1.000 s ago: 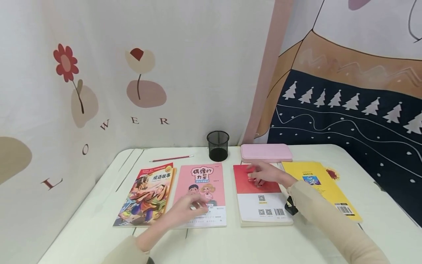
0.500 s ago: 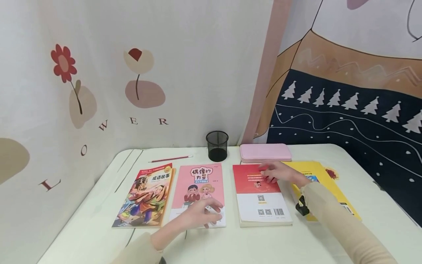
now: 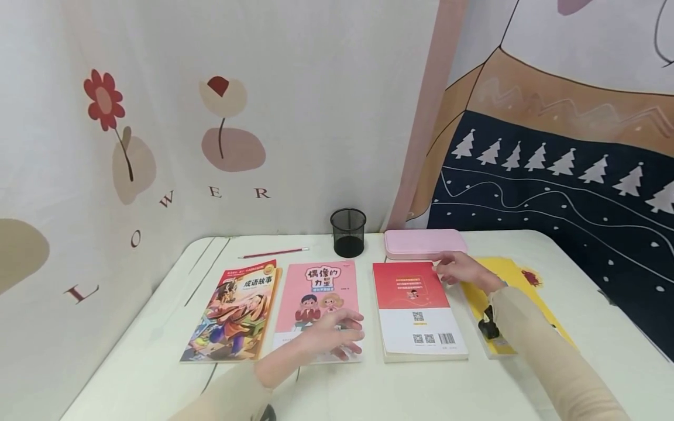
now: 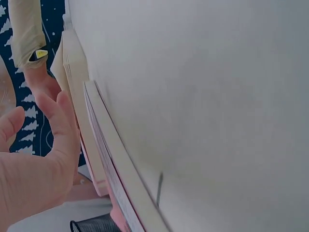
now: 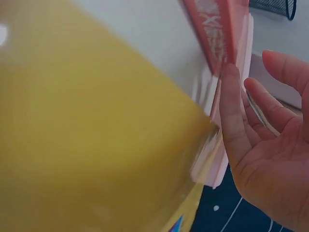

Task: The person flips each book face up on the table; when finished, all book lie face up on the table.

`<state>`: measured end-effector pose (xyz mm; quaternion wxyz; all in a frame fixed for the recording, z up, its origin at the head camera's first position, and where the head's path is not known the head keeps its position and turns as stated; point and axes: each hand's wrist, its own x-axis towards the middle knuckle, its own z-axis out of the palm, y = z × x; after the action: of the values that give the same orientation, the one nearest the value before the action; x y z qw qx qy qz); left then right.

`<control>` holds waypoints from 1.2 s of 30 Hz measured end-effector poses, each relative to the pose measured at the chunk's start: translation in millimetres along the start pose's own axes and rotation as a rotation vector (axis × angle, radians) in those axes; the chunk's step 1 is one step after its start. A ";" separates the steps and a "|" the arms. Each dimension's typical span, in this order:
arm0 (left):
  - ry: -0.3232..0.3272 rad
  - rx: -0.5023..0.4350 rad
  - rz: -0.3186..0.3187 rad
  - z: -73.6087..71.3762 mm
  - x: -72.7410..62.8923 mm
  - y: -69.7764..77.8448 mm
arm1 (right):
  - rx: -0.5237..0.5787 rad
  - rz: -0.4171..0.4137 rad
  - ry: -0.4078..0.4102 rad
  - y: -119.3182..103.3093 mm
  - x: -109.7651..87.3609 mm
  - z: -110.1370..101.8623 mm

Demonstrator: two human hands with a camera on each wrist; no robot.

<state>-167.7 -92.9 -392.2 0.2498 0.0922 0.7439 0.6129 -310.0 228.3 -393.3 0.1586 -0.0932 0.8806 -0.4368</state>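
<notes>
My left hand [image 3: 332, 334] hangs over the lower part of the pink book [image 3: 316, 292], fingers loosely bent and holding nothing. In the left wrist view, thumb and fingers [image 4: 60, 121] stand apart beside the book edges. The right hand [image 3: 463, 270] is at the far end of the gap between the red-and-white book [image 3: 416, 327] and the yellow book [image 3: 500, 275]. Its fingertips are right at the red book's far right corner. In the right wrist view, its fingers [image 5: 234, 111] overlap the yellow cover's corner [image 5: 145, 135]. My right sleeve hides much of the yellow book.
Left of the pink book lies a colourful storybook [image 3: 237, 316]. Behind are a red pencil [image 3: 274, 253], a black mesh pen cup [image 3: 348, 234] and a pink case [image 3: 425, 242]. All sit on a white table [image 3: 137, 351] against printed curtains.
My right hand has moved rightward off the red-and-white book toward the yellow one. The left hand has shifted right and slightly nearer across the pink book.
</notes>
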 end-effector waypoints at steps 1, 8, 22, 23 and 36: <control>-0.005 -0.033 -0.009 1.3 0.4 0.0 | 0.004 0.009 0.003 1.6 0.8 -0.5; -0.029 -0.213 -0.044 12.8 1.2 -1.8 | 0.033 0.044 -0.025 6.0 4.4 -2.6; -0.051 -0.299 -0.125 40.3 -0.2 -2.0 | 0.100 0.081 -0.113 2.7 10.0 -4.9; -0.053 -0.317 -0.120 41.9 0.1 -2.1 | 0.099 0.088 -0.116 2.6 10.5 -5.0; -0.003 -0.267 -0.099 53.0 2.5 -3.5 | 0.111 0.106 -0.182 -0.4 9.7 -7.5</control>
<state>-143.6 -46.7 -402.7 0.2911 0.0223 0.6588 0.6933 -321.7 230.7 -390.6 0.2657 -0.0771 0.8406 -0.4656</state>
